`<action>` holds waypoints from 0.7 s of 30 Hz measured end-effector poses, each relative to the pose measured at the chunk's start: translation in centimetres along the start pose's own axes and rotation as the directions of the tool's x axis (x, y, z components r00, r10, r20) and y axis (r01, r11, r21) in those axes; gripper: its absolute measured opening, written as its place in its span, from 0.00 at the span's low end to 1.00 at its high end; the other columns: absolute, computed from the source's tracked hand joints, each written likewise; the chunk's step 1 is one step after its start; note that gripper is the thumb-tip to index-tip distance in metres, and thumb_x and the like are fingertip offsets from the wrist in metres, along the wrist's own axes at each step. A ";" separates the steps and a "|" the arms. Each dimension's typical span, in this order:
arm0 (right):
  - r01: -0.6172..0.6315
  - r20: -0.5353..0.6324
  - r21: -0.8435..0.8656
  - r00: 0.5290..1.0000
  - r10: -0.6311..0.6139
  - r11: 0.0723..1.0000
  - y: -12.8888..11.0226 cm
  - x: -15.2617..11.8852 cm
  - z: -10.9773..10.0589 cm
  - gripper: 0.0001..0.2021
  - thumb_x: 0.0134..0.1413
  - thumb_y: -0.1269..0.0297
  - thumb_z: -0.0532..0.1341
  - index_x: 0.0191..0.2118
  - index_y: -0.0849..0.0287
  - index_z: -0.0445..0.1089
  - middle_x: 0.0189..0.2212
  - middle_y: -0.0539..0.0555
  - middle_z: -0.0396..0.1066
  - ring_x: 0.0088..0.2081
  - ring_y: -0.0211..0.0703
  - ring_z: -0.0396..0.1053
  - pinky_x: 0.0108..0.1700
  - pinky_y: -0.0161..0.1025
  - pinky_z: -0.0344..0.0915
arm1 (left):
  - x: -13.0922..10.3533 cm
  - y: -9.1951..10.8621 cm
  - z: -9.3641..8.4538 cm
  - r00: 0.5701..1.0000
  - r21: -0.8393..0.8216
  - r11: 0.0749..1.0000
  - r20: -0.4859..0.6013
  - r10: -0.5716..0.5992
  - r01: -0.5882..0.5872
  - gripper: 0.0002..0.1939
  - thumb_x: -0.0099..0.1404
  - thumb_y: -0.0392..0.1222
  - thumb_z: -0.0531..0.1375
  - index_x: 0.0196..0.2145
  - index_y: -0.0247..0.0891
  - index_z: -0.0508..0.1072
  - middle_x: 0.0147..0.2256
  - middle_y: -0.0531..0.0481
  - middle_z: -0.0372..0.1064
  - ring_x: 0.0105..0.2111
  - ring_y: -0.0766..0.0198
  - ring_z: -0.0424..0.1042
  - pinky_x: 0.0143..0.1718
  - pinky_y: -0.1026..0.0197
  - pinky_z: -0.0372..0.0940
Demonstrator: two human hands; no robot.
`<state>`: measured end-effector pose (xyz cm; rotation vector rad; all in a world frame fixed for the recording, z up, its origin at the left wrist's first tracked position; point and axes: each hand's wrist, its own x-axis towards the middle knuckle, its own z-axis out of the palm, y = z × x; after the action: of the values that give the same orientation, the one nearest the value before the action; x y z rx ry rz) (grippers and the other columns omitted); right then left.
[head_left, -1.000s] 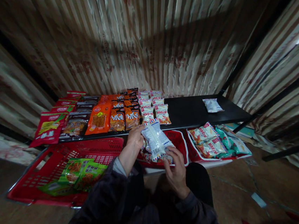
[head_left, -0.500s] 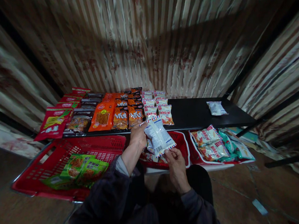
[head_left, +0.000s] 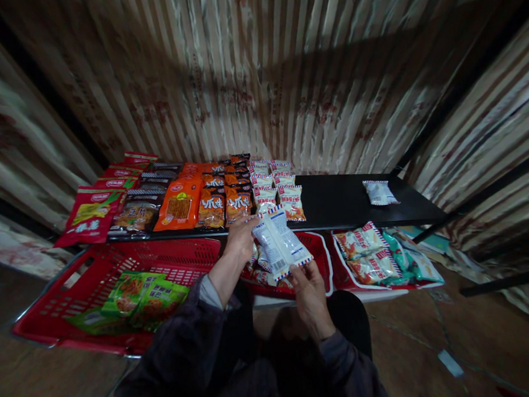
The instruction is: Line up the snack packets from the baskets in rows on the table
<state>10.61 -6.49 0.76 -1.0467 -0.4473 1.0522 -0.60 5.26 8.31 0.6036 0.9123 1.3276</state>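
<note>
Between my hands is a white snack bag (head_left: 278, 242) with striped ends, its printed back and barcode facing me. My left hand (head_left: 240, 241) grips its upper left corner. My right hand (head_left: 309, 291) pinches its lower edge near the right corner. The bag is tilted and hangs over a red basket (head_left: 327, 261) that holds more snack bags, partly hidden by it. Just behind, rows of upright white snack bags (head_left: 290, 203) stand on the black shelf (head_left: 330, 198), next to orange-and-black snack bags (head_left: 212, 210).
A lone white bag (head_left: 380, 193) lies on the shelf's right part. Red bags (head_left: 91, 215), dark bags (head_left: 137, 214) and an orange bag (head_left: 179, 203) fill its left. Below are a red basket (head_left: 64, 305) with green bags (head_left: 155, 299) and a right-hand basket (head_left: 347, 281) with white and green bags.
The view has shifted slightly, so the shelf and baskets sit a little further left. Both hands keep hold of the white snack bag, which has barely turned.
</note>
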 end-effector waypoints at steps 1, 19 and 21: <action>0.010 -0.001 -0.023 1.000 -0.010 1.000 0.1 0.1 -0.2 0.17 0.40 0.63 0.69 0.39 0.55 0.68 0.31 0.46 0.73 0.31 0.35 0.71 0.34 0.34 0.70 | 0.0 0.2 -0.2 0.999 0.053 0.998 0.030 -0.020 0.018 0.12 0.36 0.34 0.69 0.21 0.34 0.71 0.21 0.54 0.70 0.23 0.68 0.68 0.28 0.65 0.62; 0.058 0.123 -0.242 0.992 -0.029 0.968 -1.0 -0.8 -1.1 0.17 0.43 0.56 0.67 0.39 0.57 0.73 0.37 0.54 0.77 0.38 0.45 0.73 0.41 0.41 0.71 | 1.0 1.4 -1.6 0.979 0.462 0.885 0.199 -0.041 -0.057 0.16 0.39 0.45 0.72 0.24 0.35 0.74 0.21 0.55 0.70 0.23 0.69 0.65 0.27 0.65 0.59; 0.043 0.104 -0.250 0.994 -0.018 0.967 -1.6 -0.6 -1.1 0.18 0.44 0.50 0.67 0.38 0.57 0.73 0.35 0.54 0.77 0.34 0.43 0.73 0.36 0.39 0.71 | 1.1 1.3 -1.5 0.978 0.460 0.885 0.206 -0.020 -0.079 0.17 0.39 0.45 0.72 0.25 0.36 0.74 0.22 0.55 0.69 0.23 0.69 0.65 0.27 0.65 0.59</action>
<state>11.88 -7.68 1.72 -1.2107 -0.6913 1.0419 -2.61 6.43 8.34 1.1120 1.0603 1.0462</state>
